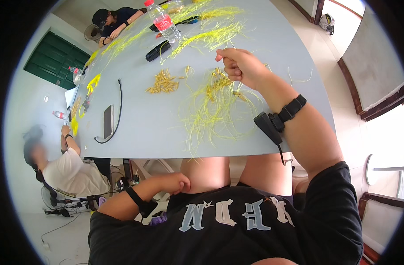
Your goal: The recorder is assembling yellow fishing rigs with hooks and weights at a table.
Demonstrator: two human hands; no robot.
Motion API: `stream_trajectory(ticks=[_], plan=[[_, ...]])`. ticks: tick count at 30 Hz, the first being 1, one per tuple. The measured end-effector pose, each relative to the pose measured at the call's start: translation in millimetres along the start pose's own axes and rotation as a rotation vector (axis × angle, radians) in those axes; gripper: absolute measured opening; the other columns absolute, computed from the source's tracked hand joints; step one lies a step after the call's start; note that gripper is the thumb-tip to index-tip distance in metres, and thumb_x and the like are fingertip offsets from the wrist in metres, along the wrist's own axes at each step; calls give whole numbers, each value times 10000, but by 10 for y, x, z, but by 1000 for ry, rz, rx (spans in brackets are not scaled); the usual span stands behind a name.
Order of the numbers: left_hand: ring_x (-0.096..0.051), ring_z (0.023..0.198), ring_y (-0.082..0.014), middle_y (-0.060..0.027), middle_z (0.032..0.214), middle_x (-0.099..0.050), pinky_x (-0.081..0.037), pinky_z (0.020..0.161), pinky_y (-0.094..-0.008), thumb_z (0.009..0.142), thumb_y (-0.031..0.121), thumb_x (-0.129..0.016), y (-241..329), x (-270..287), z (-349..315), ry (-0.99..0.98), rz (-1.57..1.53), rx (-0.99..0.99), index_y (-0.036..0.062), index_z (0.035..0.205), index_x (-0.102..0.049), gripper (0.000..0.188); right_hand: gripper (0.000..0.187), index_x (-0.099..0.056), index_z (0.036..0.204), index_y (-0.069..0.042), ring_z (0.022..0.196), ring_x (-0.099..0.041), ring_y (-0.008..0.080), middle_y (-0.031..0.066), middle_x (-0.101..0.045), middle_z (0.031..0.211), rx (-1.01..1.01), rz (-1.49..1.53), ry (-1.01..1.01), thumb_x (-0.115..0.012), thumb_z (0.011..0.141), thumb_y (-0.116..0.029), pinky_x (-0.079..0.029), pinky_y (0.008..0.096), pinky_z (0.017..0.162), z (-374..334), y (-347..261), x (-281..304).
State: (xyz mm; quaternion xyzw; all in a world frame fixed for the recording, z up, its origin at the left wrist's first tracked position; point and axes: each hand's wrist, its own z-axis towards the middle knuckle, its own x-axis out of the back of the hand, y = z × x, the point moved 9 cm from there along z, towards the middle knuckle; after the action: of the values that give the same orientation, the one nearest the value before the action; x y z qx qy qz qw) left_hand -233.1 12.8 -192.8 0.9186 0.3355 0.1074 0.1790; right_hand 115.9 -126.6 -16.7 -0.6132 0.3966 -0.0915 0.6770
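My right hand [244, 67] is raised over the table with its fingers pinched together. Whatever it may hold is too small to make out. Below it lies a loose tangle of yellow-green threads [210, 117] with small golden tube-like pieces [216, 79] among them. To the left is a heap of similar golden pieces [163, 83], and one piece with a thread [187, 70] lies apart. Beyond the hand stretches a bundle of yellow-green strands [215, 37]. My left hand [174, 183] rests against my thigh below the table edge, fingers curled, with nothing seen in it.
A phone [108, 122] and a black cable [120, 104] lie at left. A black case [157, 51] and a water bottle [164, 22] stand farther back. Two people [69, 172] sit around the table [140, 137], one at left, one at the far side.
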Motion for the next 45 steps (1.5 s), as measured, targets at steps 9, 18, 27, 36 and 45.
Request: stream_trajectory(ticks=[9, 18, 27, 36, 45], plan=[[-591, 533, -180, -81, 622, -603, -479, 504, -329, 711, -33, -433, 372, 234, -128, 199, 216, -149, 50, 1101, -650, 454, 233, -509, 949, -23, 499, -251, 60, -62, -244, 569, -6, -11, 4, -560, 933, -249, -227, 233, 457, -21, 0, 6], [-598, 537, -188, -79, 618, -599, -481, 539, -349, 715, -48, -426, 29, -215, -3, -190, 195, 4, 32, 1039, -642, 398, 242, -508, 951, -19, 502, -256, 60, -62, -251, 572, -2, -16, -3, -560, 932, -254, -225, 232, 458, -21, 12, 0], [-640, 774, -195, -94, 814, -676, -499, 669, -321, 692, -47, -454, 549, 187, -8, 249, 129, -430, -27, 941, -686, 341, 243, -510, 947, -21, 511, -256, 65, -56, -253, 581, -10, -29, -3, -559, 932, -258, -227, 239, 466, -17, 11, 9], [-651, 767, -179, -111, 864, -703, -512, 694, -312, 681, -38, -470, 167, -157, 184, -134, 254, -130, 1, 943, -714, 360, 215, -516, 925, -32, 510, -260, 63, -55, -248, 581, -29, -5, -6, -556, 933, -243, -230, 236, 465, -15, 35, -28], [-682, 732, -181, -110, 784, -707, -530, 640, -308, 686, -8, -523, 234, 162, 232, 35, 144, -100, -15, 910, -713, 294, 219, -517, 930, -31, 495, -256, 58, -61, -241, 570, -30, 11, -8, -562, 933, -245, -225, 236, 455, 5, 54, -3]])
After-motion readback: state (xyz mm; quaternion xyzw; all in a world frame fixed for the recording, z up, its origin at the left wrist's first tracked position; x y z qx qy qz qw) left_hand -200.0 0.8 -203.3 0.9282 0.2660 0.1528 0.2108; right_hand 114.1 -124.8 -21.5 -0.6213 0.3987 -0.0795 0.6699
